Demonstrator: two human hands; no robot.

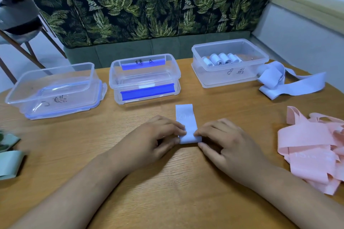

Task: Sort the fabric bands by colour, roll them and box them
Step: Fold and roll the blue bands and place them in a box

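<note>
A light blue fabric band (186,119) lies flat on the wooden table (167,182), its near end rolled up. My left hand (154,140) and my right hand (226,144) pinch that roll from either side. The clear box (229,78) at the back right holds several rolled blue bands (221,59). Loose blue bands (283,83) lie beside it. A heap of pink bands (314,150) sits at the right edge, and green bands (9,156) lie at the left edge.
Two more clear boxes stand on their lids: one at the left (54,87), one in the middle (144,76) with blue clips. A leaf-patterned bench back (149,5) runs behind the table. A chair (16,20) stands at the far left.
</note>
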